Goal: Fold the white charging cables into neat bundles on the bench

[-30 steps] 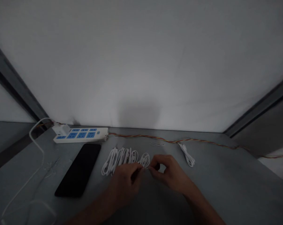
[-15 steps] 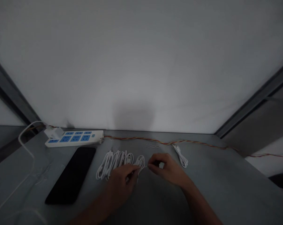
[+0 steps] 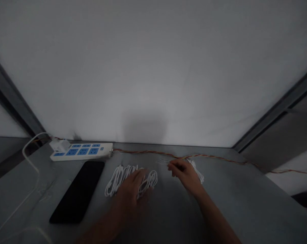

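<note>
A row of coiled white cables point(image 3: 119, 176) lies on the grey table point(image 3: 245, 203). My left hand point(image 3: 131, 189) rests on the right end of that row, fingers stretched over the coils. My right hand point(image 3: 182, 173) is farther back and to the right, fingers curled, close to a small thin white piece point(image 3: 165, 161) on the table and beside a separate bundled white cable point(image 3: 197, 171). Whether it holds anything is hidden in the dim light.
A black phone point(image 3: 78, 191) lies face down at the left. Behind it sits a white power strip with blue sockets point(image 3: 82, 150) and a white charger point(image 3: 58, 145) plugged in. A twisted red-yellow wire point(image 3: 219, 157) runs along the wall. A white cord point(image 3: 28, 159) loops at far left.
My hands have parted. The right hand moved back and right toward the bundled cable. The left hand moved forward and flattened on the cable coils.
</note>
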`<act>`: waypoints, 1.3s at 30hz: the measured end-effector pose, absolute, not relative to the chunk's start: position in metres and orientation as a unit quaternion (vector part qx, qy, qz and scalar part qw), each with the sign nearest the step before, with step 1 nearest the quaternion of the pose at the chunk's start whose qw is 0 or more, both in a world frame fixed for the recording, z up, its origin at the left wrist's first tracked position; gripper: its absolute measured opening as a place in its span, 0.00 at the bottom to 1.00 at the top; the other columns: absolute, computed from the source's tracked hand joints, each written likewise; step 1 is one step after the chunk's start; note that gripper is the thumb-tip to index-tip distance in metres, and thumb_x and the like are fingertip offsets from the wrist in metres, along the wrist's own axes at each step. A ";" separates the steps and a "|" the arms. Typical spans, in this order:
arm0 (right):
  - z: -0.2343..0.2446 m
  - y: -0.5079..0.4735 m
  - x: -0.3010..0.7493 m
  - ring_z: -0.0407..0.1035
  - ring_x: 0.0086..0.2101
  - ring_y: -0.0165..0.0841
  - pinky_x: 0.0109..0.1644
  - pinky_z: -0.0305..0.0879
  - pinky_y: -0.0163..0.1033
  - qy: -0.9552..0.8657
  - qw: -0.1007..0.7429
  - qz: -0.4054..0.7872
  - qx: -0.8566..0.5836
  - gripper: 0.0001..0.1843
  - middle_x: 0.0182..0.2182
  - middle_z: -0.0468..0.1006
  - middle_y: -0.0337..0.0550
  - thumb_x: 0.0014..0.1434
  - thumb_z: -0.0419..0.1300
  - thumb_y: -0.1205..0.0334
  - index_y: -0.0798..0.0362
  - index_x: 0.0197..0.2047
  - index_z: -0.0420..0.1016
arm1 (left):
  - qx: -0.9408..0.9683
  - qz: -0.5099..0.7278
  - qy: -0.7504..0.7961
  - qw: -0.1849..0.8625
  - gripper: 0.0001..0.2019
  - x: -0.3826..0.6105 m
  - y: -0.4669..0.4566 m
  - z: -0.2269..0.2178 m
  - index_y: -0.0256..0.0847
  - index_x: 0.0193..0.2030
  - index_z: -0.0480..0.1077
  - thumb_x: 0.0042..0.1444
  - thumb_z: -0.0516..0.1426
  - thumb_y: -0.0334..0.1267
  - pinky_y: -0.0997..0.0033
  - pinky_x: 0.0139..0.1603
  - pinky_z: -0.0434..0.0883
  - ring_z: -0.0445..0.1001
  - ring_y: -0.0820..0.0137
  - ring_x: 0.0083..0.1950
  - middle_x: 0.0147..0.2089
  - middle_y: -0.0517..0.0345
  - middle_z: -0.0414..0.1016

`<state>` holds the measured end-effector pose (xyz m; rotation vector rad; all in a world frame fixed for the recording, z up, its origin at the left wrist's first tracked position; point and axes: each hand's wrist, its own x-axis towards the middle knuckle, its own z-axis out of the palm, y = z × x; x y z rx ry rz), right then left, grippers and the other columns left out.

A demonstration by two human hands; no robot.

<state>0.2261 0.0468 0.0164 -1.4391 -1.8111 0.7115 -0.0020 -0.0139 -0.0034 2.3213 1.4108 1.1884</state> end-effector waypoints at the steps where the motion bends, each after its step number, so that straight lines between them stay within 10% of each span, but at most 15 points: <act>1: 0.012 0.051 0.229 0.72 0.25 0.33 0.30 0.67 0.35 -0.689 0.355 0.254 -0.579 0.18 0.25 0.78 0.41 0.62 0.53 0.51 0.54 0.33 0.77 | 0.786 0.395 0.470 0.074 0.18 -0.002 -0.014 -0.005 0.42 0.58 0.67 0.61 0.56 0.38 0.57 0.52 0.74 0.76 0.59 0.53 0.54 0.49 0.77; 15: 0.011 0.058 0.285 0.69 0.50 0.59 0.52 0.62 0.59 -0.577 0.237 0.080 -0.777 0.25 0.47 0.76 0.70 0.55 0.59 0.66 0.65 0.56 0.72 | 0.864 0.339 0.372 0.020 0.10 0.005 -0.014 -0.010 0.39 0.45 0.71 0.59 0.53 0.26 0.54 0.44 0.72 0.76 0.59 0.42 0.41 0.52 0.78; 21: 0.008 0.065 0.277 0.76 0.41 0.45 0.47 0.69 0.49 -0.582 0.292 0.138 -0.746 0.27 0.45 0.79 0.59 0.58 0.56 0.65 0.60 0.60 0.66 | 0.852 0.389 0.350 0.009 0.12 0.005 -0.016 -0.011 0.40 0.48 0.71 0.60 0.52 0.27 0.57 0.44 0.72 0.77 0.61 0.41 0.42 0.52 0.79; 26: 0.005 0.047 0.216 0.75 0.38 0.37 0.43 0.72 0.43 -0.603 0.516 0.386 -0.470 0.31 0.42 0.80 0.46 0.53 0.66 0.55 0.49 0.59 0.65 | 0.795 0.443 0.404 0.096 0.21 0.002 -0.021 -0.010 0.45 0.61 0.61 0.61 0.54 0.32 0.65 0.46 0.74 0.79 0.65 0.45 0.49 0.53 0.79; 39: 0.013 0.013 0.171 0.75 0.38 0.38 0.38 0.75 0.42 -0.570 0.497 0.536 -0.375 0.21 0.37 0.78 0.44 0.58 0.64 0.50 0.46 0.53 0.72 | 0.711 0.416 0.473 0.311 0.14 0.006 -0.020 0.010 0.45 0.54 0.70 0.62 0.54 0.36 0.73 0.33 0.68 0.74 0.69 0.30 0.34 0.59 0.79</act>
